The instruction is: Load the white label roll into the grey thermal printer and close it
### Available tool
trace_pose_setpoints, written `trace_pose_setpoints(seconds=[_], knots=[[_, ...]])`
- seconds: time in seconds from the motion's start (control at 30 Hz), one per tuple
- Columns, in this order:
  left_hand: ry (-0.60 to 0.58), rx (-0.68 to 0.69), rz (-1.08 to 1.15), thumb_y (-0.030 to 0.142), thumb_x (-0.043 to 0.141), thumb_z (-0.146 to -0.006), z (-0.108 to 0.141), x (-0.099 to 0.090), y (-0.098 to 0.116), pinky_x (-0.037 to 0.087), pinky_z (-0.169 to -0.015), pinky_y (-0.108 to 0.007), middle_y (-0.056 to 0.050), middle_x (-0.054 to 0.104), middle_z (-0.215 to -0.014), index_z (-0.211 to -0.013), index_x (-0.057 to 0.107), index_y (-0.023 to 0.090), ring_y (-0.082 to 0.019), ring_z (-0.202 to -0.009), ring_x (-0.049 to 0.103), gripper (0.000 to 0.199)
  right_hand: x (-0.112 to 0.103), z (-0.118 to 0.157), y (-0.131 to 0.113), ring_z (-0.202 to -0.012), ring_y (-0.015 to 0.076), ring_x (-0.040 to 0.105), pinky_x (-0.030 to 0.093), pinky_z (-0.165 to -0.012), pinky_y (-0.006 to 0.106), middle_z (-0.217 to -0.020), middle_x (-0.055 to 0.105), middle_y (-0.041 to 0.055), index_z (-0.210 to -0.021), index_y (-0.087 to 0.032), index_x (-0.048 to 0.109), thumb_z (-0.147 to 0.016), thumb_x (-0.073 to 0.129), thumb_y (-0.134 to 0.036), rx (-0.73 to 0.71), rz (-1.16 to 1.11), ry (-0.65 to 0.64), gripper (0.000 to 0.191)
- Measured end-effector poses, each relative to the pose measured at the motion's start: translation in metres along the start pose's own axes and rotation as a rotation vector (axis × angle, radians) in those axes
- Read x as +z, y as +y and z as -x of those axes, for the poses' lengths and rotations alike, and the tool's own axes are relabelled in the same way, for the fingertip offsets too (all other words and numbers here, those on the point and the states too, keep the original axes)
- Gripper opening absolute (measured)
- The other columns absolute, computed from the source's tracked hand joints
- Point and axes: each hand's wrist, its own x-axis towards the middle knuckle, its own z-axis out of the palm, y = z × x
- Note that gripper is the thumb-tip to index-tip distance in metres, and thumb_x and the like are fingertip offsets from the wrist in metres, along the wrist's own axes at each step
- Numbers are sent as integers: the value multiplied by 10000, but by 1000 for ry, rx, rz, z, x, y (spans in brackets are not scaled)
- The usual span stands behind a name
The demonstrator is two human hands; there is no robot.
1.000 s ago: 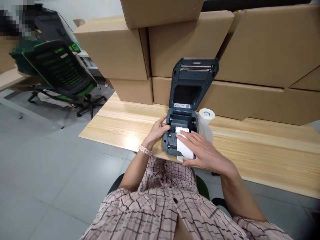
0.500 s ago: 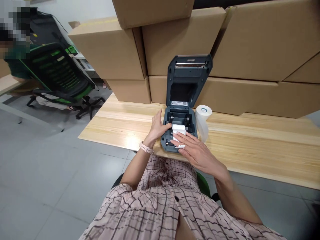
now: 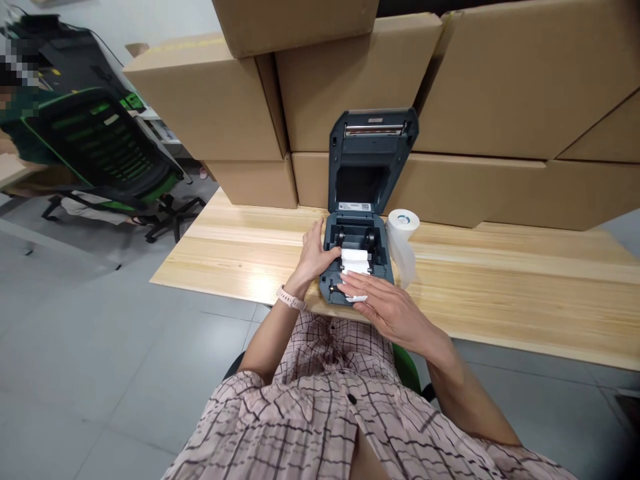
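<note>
A dark grey label printer (image 3: 327, 283) stands on the table with its lid (image 3: 373, 157) raised. A small white paper roll (image 3: 355, 255) sits inside, its strip running toward the front edge. My left hand (image 3: 315, 257) holds the printer's left side, thumb over the rim and fingers along the outside. Over the strip at the front, my right hand (image 3: 393, 307) lies flat with fingers stretched out, hiding part of the paper. The strip's white end (image 3: 357, 299) shows below the fingers. Just right of the printer stands a larger white roll (image 3: 404, 220) with a loose tail.
Cardboard boxes (image 3: 340, 100) are stacked behind the printer along the back of the wooden table (image 3: 500, 287). At the left, a person in a dark green top (image 3: 15, 127) sits in a black and green office chair (image 3: 100, 140) by another table.
My right hand has slid slightly toward the printer's front edge, uncovering more of the strip by the small roll. My left hand keeps its place. The whole view has shifted a little.
</note>
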Motion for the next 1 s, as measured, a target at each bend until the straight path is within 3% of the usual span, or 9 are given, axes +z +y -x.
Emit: trace_pose_setpoints(seconds=[0.3,0.53,0.63,0.7,0.77,0.83,0.87,0.93,1.0], knots=[[-1,-6,110,305,717,-798,5,0,0,226,-1345,-548,-188,349,-1750,-1656,354,135,-366,-1651,267,947,1,2,-6,-1454,248,605,574,-1170,518,-1511,672,117,-1473,-215,625,-1126,481,-320,-44,29,-6,390],[-48,-90,325,470,797,-851,64,1,9,202,-1364,-543,-151,188,-1812,-1722,160,234,-373,-1679,190,1104,-5,12,-14,-1584,349,420,473,-1234,617,-1692,444,166,-1596,-226,515,-969,682,-594,-49,38,-189,746],[-91,-147,366,497,822,-839,84,-1,12,174,-1380,-522,-147,134,-1825,-1726,122,244,-365,-1692,140,1158,-30,8,-6,-1486,297,568,536,-1198,582,-1594,598,59,-1580,-350,530,-967,689,-587,-83,-138,-238,676],[-129,-165,395,486,848,-815,90,-2,14,186,-1380,-526,-150,124,-1826,-1731,91,245,-369,-1688,158,1212,-54,-6,10,-1327,238,706,602,-1143,531,-1423,738,-29,-1475,-432,624,-1020,667,-497,-51,-246,-52,462],[-163,-173,433,461,860,-797,91,-3,15,222,-1369,-542,-164,167,-1816,-1735,40,244,-377,-1671,221,1265,-78,-31,37,-1266,222,737,597,-1147,524,-1341,776,-41,-1350,-426,713,-1044,662,-419,63,-243,399,310],[-185,-177,470,447,861,-785,90,-4,16,256,-1355,-544,-176,227,-1798,-1734,-16,240,-375,-1648,286,1309,-101,-65,72,-1354,227,678,514,-1225,519,-1404,743,32,-1338,-316,715,-1050,645,-475,132,-191,852,337],[-194,-180,479,446,860,-782,90,-4,16,268,-1351,-537,-178,247,-1792,-1733,-35,237,-371,-1642,302,1323,-110,-84,91,-1406,224,639,478,-1249,487,-1485,692,82,-1419,-254,649,-1037,636,-541,150,-204,897,478],[-204,-182,485,442,862,-775,91,-4,17,290,-1344,-516,-180,258,-1788,-1732,-45,228,-362,-1637,318,1336,-123,-123,126,-1490,230,558,460,-1223,397,-1635,550,133,-1543,-149,500,-1007,535,-670,272,-229,871,749],[-196,-178,483,418,865,-770,92,-4,17,301,-1341,-505,-176,246,-1794,-1734,-19,228,-356,-1637,322,1322,-128,-157,149,-1460,229,578,503,-1126,325,-1613,571,128,-1630,-122,373,-988,258,-744,364,-256,739,901]])
